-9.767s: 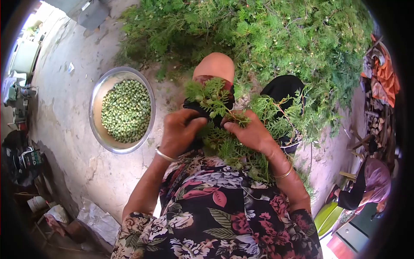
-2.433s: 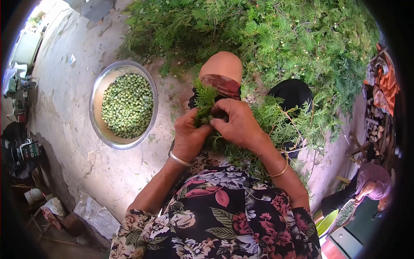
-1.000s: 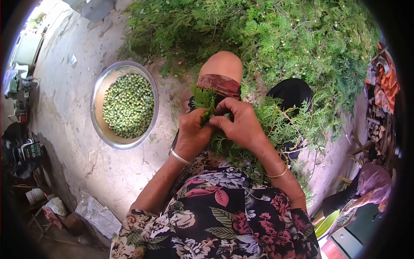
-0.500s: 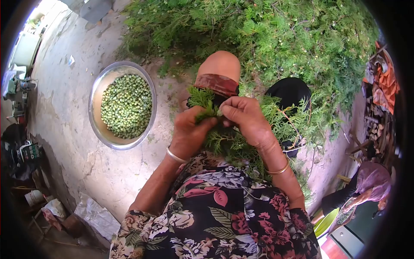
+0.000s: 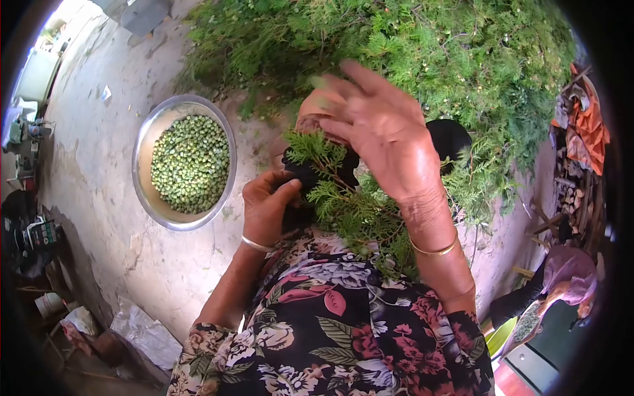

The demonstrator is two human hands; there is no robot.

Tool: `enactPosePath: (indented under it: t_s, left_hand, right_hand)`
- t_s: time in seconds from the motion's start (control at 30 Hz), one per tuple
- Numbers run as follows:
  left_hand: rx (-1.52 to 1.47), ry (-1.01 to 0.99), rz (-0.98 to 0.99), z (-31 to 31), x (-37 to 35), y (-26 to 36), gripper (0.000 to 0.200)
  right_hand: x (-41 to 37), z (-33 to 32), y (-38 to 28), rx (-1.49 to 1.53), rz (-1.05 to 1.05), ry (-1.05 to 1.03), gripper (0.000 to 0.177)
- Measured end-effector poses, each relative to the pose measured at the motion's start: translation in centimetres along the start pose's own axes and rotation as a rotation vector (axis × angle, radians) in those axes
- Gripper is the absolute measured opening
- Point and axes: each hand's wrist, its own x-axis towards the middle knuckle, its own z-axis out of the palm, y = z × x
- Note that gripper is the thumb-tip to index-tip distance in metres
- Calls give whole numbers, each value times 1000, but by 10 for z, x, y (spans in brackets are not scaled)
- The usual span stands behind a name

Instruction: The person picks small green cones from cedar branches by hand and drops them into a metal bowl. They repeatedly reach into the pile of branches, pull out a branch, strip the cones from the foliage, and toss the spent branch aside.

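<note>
My right hand (image 5: 389, 135) is raised over my lap, fingers spread and smeared by motion. Blurred pale green specks (image 5: 321, 82) show at its fingertips, too smeared to name. Below it a leafy evergreen sprig (image 5: 333, 191) lies across my lap. My left hand (image 5: 265, 204) is at the sprig's left side, thumb pressed to the curled fingers; what they hold, if anything, is hidden. To the left, a metal basin (image 5: 140, 193) on the floor contains many small green cones (image 5: 191, 165).
A large heap of evergreen branches (image 5: 462, 59) spreads across the front and right. Another person (image 5: 571, 274) is at the lower right, beside a yellow-green container (image 5: 503, 335). A crumpled pale sack (image 5: 142, 336) lies at the lower left; split wood (image 5: 573, 191) is stacked on the right.
My hands have parted. The right has come away from the sprig, lifted forward and spread its fingers; the left has drawn back slightly left and down. The sprig now rests on my lap.
</note>
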Motion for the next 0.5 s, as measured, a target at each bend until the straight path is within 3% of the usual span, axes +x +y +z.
enactPosePath:
  t_s: [0.07, 0.1, 0.17, 0.2, 0.27, 0.4, 0.5]
  left_hand:
    - [67, -2, 11, -2, -6, 4, 20]
    - [67, 0, 10, -3, -8, 2, 20]
    - [266, -57, 126, -7, -13, -2, 26]
    - [263, -61, 119, -9, -14, -3, 26]
    - [513, -288, 383, -11, -17, -3, 37]
    - [658, -303, 520, 6, -20, 14, 42]
    - [743, -310, 459, 19, -11, 21, 38]
  right_hand:
    - [3, 32, 0, -540, -343, 90, 45]
    - [-1, 34, -8, -539, -341, 89, 45]
    - [-14, 23, -27, -783, -205, -37, 30]
    - [-22, 17, -29, -760, -173, -14, 18]
    - [-46, 3, -33, -829, -55, -1, 16]
    - [-89, -22, -31, -948, 215, -28, 14]
    - [-111, -29, -23, -983, 157, -166, 17]
